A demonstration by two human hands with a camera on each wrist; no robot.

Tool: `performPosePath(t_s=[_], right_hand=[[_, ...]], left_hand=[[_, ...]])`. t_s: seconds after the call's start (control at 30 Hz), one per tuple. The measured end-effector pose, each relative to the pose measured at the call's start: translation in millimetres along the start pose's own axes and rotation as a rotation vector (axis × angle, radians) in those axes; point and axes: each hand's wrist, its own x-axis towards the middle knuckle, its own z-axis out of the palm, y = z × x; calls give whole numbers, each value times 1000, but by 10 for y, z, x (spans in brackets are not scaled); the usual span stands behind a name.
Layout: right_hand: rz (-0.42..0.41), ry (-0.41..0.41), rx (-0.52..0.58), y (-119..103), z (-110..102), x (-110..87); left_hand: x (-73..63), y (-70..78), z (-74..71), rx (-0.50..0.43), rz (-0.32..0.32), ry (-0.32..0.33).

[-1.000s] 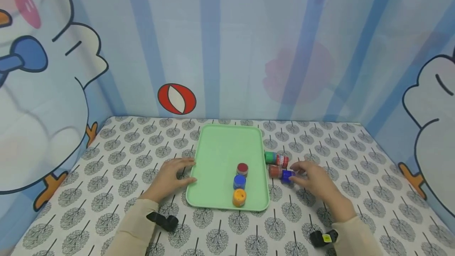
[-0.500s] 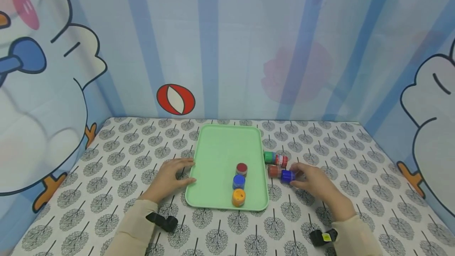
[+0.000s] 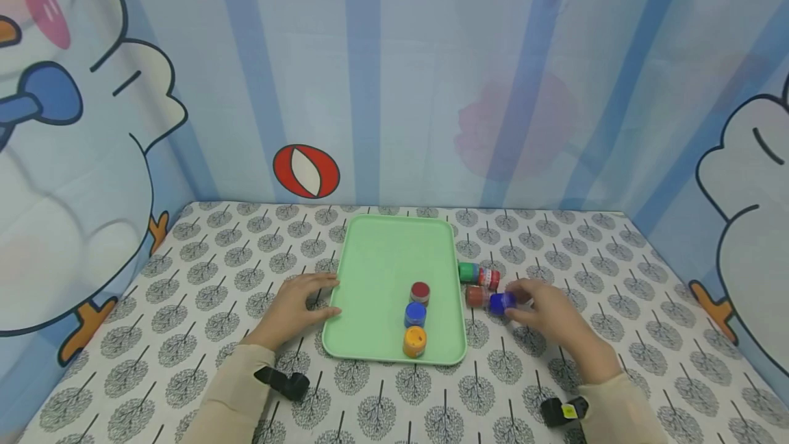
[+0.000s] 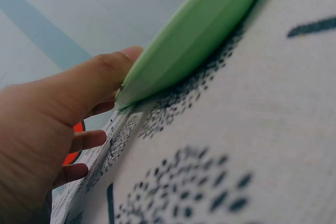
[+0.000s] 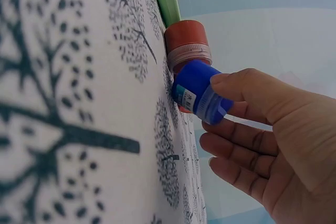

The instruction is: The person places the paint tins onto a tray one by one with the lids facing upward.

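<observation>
My right hand (image 3: 545, 310) pinches a small blue paint jar (image 5: 197, 90) between thumb and fingers, at the right of the tray. The jar is tilted, its pale label and clear lid showing in the right wrist view. Beside it lies a brownish-red paint jar (image 5: 186, 38) on its side. Just behind are a green jar (image 3: 468, 272) and a red jar (image 3: 490, 279). My left hand (image 3: 292, 307) rests at the left rim of the light green tray (image 3: 382, 252), thumb and fingers spread, tips touching the edge.
Inside the tray, a dark red jar (image 3: 420, 292), a blue jar (image 3: 415, 314) and an orange jar (image 3: 414, 341) stand in a row near its right side. A tree-patterned cloth (image 3: 246, 259) covers the table. A printed curtain (image 3: 407, 88) hangs behind.
The blue jar in my right hand has tilted and shifted slightly right, away from the brownish-red jar. My left hand and the tray have stayed in place.
</observation>
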Motion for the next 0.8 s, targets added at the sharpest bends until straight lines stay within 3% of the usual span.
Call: performPosePath(t_s=[0.57, 0.8], right_hand=[[-53, 139, -86, -190, -40, -11], [-129, 116, -77, -381, -47, -31]], left_hand=[[-10, 4, -6, -8, -14, -13], [0, 18, -17, -5, -12, -14]])
